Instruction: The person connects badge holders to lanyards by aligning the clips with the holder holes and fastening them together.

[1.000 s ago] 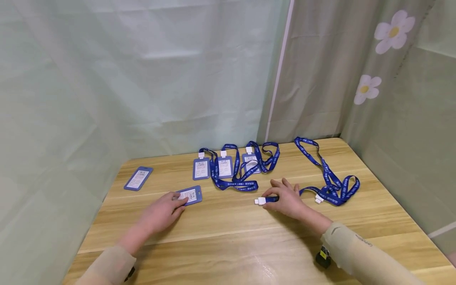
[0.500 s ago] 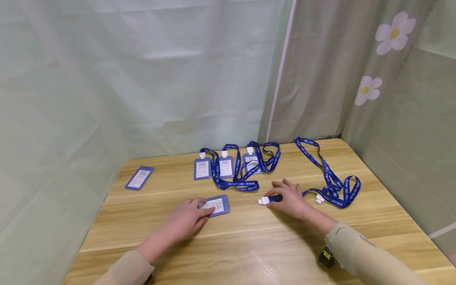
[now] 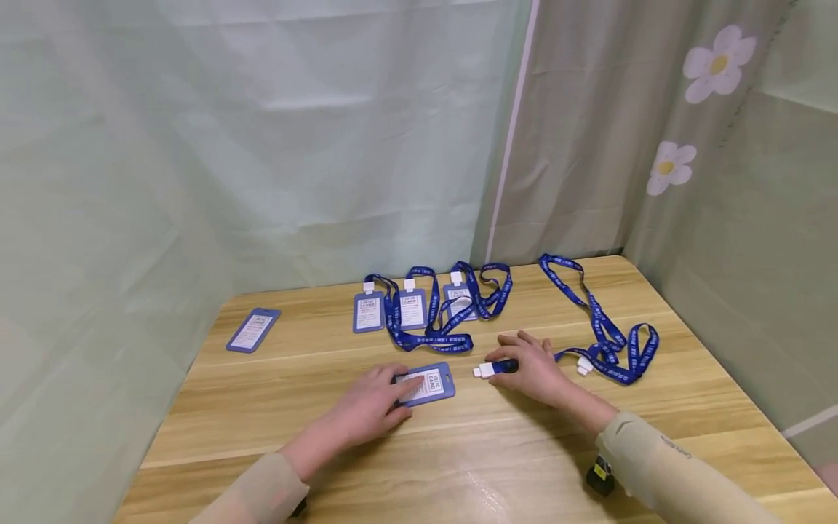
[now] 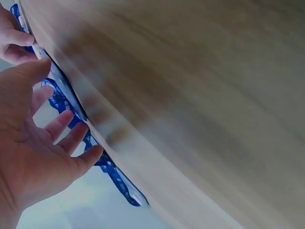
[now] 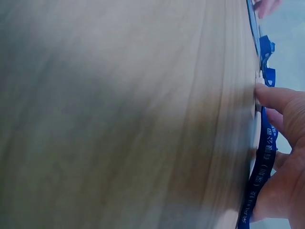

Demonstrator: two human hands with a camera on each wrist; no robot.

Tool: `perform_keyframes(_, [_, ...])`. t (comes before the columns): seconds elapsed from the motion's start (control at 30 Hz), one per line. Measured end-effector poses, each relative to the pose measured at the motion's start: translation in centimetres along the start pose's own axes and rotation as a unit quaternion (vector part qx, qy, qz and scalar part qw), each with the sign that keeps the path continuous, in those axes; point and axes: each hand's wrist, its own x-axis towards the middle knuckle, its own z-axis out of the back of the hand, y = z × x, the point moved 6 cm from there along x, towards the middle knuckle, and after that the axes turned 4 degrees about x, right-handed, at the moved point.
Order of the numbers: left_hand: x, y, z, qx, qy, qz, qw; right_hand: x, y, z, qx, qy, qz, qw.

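In the head view my left hand (image 3: 369, 407) holds a blue badge holder (image 3: 428, 384) flat on the table by its left end. Its slotted end points right, and one finger lies across the white card. My right hand (image 3: 533, 367) pinches a blue lanyard (image 3: 505, 366) just behind its white clip (image 3: 484, 370), which points left at the holder. A short gap separates clip and slot. In the right wrist view the lanyard strap (image 5: 263, 164) runs under the right hand (image 5: 290, 143). In the left wrist view the left hand's (image 4: 33, 138) fingers are spread, partly hiding the holder.
Behind the hands lie several badge holders (image 3: 369, 313) with lanyards (image 3: 435, 340) attached. A loose badge holder (image 3: 253, 330) sits at the table's left. Another tangled lanyard (image 3: 605, 331) with a white clip (image 3: 585, 365) lies right. Curtains (image 3: 366, 145) border the wooden table (image 3: 419, 466).
My left hand has slid the badge holder rightward across the table, closer to the white clip. The right hand has stayed almost still, holding the lanyard.
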Motion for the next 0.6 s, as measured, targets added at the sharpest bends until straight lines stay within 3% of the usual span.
perform_keyframes(0.33, [-0.6,2.6,-0.7,-0.055,0.004,0.113,0.9921,-0.3,-0.2,-0.1,-0.008,-0.007,-0.013,1.000])
perform_keyframes(0.6, [-0.2,2.8,-0.5,-0.070,0.018,0.140,0.9876,-0.2,0.3,-0.2,0.011,0.000,-0.014,1.000])
